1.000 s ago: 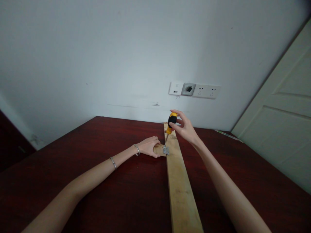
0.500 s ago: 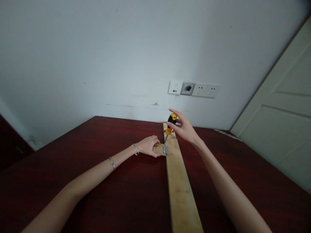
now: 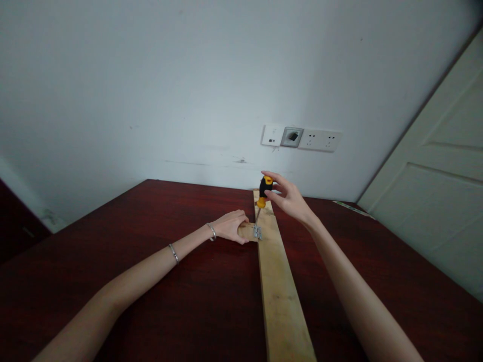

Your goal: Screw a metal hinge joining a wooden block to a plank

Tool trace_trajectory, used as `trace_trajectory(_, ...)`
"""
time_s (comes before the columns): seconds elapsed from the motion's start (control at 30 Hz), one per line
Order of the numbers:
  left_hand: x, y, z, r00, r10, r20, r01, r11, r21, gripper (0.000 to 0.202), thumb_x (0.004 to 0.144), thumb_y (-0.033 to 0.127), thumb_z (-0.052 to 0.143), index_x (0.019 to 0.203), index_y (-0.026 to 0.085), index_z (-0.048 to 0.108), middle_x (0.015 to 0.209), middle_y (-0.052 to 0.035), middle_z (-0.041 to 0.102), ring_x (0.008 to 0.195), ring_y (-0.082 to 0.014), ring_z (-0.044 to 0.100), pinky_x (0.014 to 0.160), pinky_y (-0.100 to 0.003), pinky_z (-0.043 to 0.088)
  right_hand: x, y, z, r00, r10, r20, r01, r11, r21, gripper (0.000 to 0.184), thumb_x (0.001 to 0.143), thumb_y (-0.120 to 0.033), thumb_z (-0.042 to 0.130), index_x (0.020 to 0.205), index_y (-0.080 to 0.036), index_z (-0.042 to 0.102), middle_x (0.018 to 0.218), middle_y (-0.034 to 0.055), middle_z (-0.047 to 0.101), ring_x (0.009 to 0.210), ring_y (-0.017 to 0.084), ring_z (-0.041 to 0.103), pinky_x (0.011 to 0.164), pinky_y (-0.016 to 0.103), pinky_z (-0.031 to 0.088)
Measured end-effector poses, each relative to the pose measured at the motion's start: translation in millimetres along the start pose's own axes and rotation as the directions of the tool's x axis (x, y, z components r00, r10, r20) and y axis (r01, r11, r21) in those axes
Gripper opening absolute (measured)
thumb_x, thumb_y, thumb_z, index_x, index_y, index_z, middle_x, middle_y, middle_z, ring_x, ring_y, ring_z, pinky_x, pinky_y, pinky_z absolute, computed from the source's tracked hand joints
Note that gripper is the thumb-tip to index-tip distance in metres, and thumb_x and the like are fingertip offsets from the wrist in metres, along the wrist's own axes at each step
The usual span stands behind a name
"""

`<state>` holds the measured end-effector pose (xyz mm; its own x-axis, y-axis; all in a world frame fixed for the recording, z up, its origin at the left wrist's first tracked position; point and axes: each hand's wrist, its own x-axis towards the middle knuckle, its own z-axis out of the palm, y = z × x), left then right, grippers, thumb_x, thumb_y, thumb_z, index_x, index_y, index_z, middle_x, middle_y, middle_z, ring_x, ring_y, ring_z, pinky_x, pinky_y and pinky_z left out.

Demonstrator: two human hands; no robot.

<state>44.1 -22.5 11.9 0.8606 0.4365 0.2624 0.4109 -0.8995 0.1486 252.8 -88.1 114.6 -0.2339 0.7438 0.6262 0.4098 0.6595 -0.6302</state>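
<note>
right fingers [image 3: 277, 178] curled round a screwdriver [image 3: 265, 188], left fingers [image 3: 237, 216] pinching a wood block [image 3: 248, 232], metal hinge [image 3: 258, 233] at screwdriver's tip

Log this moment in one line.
left hand: holds small board | right hand: holds screwdriver, tip at hinge | hinge: spans small board and long plank

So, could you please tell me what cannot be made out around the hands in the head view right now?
All in the head view:
Small wooden block: its left end is hidden by the left hand.
Screwdriver: its tip is too small to tell exactly what it touches at the metal fitting; the right hand partly covers its handle.
Long board: its near end is cut off by the bottom edge.
</note>
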Motion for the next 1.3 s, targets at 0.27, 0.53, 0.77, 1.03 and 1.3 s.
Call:
trace_trajectory(0.27, 0.5, -0.2, -0.5, 1.000, 0.002, -0.002, -0.002, 1.000, 0.016, 0.057, 0.061, 0.054, 0.072, 0.098, 0.013, 0.060, 0.092, -0.0073, 0.054, 0.083, -0.0215, 0.053, 0.075, -0.031, 0.044, 0.7, 3.4, 7.7, 0.995, -0.072, -0.073, 0.067, 0.995, -0.073, 0.043, 0.078, -0.033, 0.066, 0.119, -0.031, 0.054, 0.124, 0.0060, 0.053, 0.099, 0.020, 0.058, 0.078, 0.036, 0.055)
trace_trajectory(0.53, 0.4, -0.3, 0.3, 1.000, -0.024, 0.001, 0.024, 1.000, 0.001, 0.057, 0.061, 0.055, 0.072, 0.099, 0.014, 0.060, 0.093, -0.0064, 0.055, 0.081, -0.0211, 0.054, 0.076, -0.032, 0.044, -2.5, -7.0, 4.8, 0.997, -0.077, 0.004, 0.077, 0.990, -0.120, 0.045, 0.084, -0.029, 0.058, 0.127, -0.031, 0.051, 0.121, 0.0067, 0.052, 0.092, 0.018, 0.059, 0.076, 0.034, 0.055)
trace_trajectory(0.77, -0.4, 0.3, 0.4, 1.000, -0.026, -0.008, 0.026, 0.999, -0.021, 0.055, 0.060, 0.052, 0.073, 0.098, 0.015, 0.059, 0.093, -0.0058, 0.055, 0.081, -0.0205, 0.054, 0.074, -0.031, 0.045, -1.4, -2.6, 4.9, 0.995, -0.101, -0.016, 0.098, 0.982, -0.162, 0.044, 0.083, -0.035, 0.061, 0.126, -0.031, 0.054, 0.110, 0.0069, 0.055, 0.089, 0.019, 0.056, 0.073, 0.035, 0.055)
trace_trajectory(1.03, -0.3, -1.3, 2.2, 1.000, -0.014, -0.016, 0.013, 0.999, -0.032, 0.054, 0.061, 0.050, 0.074, 0.098, 0.014, 0.060, 0.093, -0.0059, 0.056, 0.082, -0.0204, 0.054, 0.075, -0.031, 0.045, -1.5, -7.8, 5.1, 0.995, -0.103, 0.008, 0.102, 0.973, -0.206, 0.048, 0.087, -0.034, 0.054, 0.134, -0.030, 0.047, 0.113, 0.0080, 0.052, 0.097, 0.020, 0.053, 0.071, 0.032, 0.052)
trace_trajectory(1.3, -0.4, -1.0, 2.2, 1.000, -0.009, -0.011, 0.008, 0.999, -0.040, 0.054, 0.061, 0.049, 0.074, 0.099, 0.014, 0.059, 0.093, -0.0055, 0.055, 0.082, -0.0199, 0.054, 0.075, -0.030, 0.045, -0.1, -0.3, 8.5, 0.988, -0.127, -0.086, 0.111, 0.979, -0.172, 0.040, 0.083, -0.039, 0.061, 0.121, -0.028, 0.056, 0.111, 0.0069, 0.056, 0.088, 0.019, 0.057, 0.068, 0.031, 0.052)
